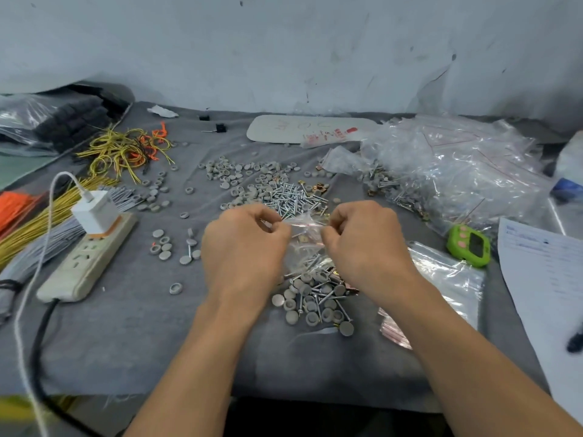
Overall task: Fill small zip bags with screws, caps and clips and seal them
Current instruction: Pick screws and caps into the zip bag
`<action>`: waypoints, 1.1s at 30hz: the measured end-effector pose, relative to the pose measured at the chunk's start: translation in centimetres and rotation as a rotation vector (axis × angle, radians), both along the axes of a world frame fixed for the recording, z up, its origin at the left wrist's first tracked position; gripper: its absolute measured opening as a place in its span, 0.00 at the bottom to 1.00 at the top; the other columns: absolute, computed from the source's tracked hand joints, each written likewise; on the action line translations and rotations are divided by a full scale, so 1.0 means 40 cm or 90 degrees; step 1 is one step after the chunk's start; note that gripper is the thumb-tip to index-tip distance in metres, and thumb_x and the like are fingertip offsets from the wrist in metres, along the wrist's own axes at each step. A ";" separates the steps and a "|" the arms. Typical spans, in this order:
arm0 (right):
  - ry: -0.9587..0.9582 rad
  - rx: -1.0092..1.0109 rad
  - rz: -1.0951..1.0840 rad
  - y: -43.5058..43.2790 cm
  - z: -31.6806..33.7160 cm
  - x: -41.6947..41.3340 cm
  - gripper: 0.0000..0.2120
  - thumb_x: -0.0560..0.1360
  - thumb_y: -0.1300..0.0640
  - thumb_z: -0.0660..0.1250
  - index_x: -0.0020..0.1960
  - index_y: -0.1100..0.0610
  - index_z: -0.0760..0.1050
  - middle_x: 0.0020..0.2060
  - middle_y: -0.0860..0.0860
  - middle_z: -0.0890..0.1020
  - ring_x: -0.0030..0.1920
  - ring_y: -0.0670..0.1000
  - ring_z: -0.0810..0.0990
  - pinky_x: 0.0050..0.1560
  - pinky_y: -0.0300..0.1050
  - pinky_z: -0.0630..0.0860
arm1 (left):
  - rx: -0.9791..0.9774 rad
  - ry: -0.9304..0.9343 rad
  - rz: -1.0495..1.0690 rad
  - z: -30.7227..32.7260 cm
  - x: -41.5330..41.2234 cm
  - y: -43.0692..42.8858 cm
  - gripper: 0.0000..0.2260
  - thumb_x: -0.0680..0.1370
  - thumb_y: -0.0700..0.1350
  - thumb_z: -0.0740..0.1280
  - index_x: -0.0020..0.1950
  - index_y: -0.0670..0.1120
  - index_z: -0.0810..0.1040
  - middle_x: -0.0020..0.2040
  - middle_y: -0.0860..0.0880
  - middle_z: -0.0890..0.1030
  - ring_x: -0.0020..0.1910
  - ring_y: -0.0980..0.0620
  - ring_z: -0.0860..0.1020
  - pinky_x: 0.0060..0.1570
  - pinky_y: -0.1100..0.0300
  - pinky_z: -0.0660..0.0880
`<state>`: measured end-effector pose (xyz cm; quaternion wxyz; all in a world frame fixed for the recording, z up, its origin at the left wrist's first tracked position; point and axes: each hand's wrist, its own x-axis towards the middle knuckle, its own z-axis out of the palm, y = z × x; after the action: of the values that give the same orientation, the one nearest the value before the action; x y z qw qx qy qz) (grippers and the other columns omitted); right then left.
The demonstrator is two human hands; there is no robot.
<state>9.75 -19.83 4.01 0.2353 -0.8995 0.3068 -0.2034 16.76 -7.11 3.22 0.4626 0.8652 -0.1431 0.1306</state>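
Head view: both hands are raised over the middle of the desk, sharing one small zip bag. The left hand pinches the left end of the bag mouth and the right hand pinches the right end, fingers curled on both. The bag is stretched between them and hangs over the near pile of caps and screws. The film is clear and blurred. There seem to be a few screws and something copper-coloured inside, but I can't tell the count or whether the zip is closed

Reads as the sealing step. To do it well:
- settle the contents to the bottom first
- keep the mouth taut and level, with no screw tip or cap in the zip track
- run thumb and forefinger along from one end to the other, not just a press in the middle
- push the air out, but don't crush the body, since screw points can likely pierce the film

Stock: loose screws lie just beyond the hands, grey caps far-left of them, copper clips to their right. The heap of filled bags at far right is the probable drop spot. Empty bags lie just right of the right wrist
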 end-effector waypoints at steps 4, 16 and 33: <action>0.039 -0.147 -0.074 0.026 0.013 -0.010 0.03 0.75 0.50 0.72 0.45 0.48 0.79 0.40 0.48 0.84 0.44 0.56 0.83 0.41 0.45 0.69 | 0.035 -0.138 -0.016 0.004 -0.040 -0.020 0.03 0.70 0.49 0.73 0.40 0.58 0.84 0.26 0.62 0.73 0.33 0.54 0.78 0.39 0.61 0.71; -0.138 0.026 0.111 0.015 -0.015 -0.040 0.11 0.77 0.52 0.72 0.59 0.44 0.84 0.42 0.50 0.85 0.44 0.55 0.82 0.48 0.49 0.79 | -0.069 -0.077 -0.139 -0.014 -0.059 -0.056 0.12 0.74 0.42 0.71 0.42 0.61 0.84 0.31 0.61 0.80 0.29 0.60 0.77 0.32 0.73 0.69; -0.341 0.905 0.055 -0.025 -0.042 -0.005 0.22 0.71 0.79 0.55 0.25 0.64 0.77 0.23 0.55 0.74 0.22 0.50 0.72 0.24 0.37 0.70 | 0.177 -0.214 -0.209 -0.003 -0.123 -0.085 0.30 0.64 0.44 0.66 0.65 0.65 0.78 0.30 0.55 0.74 0.34 0.49 0.79 0.36 0.59 0.69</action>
<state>9.57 -20.85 2.35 0.8321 -0.4628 0.2610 -0.1588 11.84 -10.50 3.12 0.3244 0.8515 -0.3731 0.1748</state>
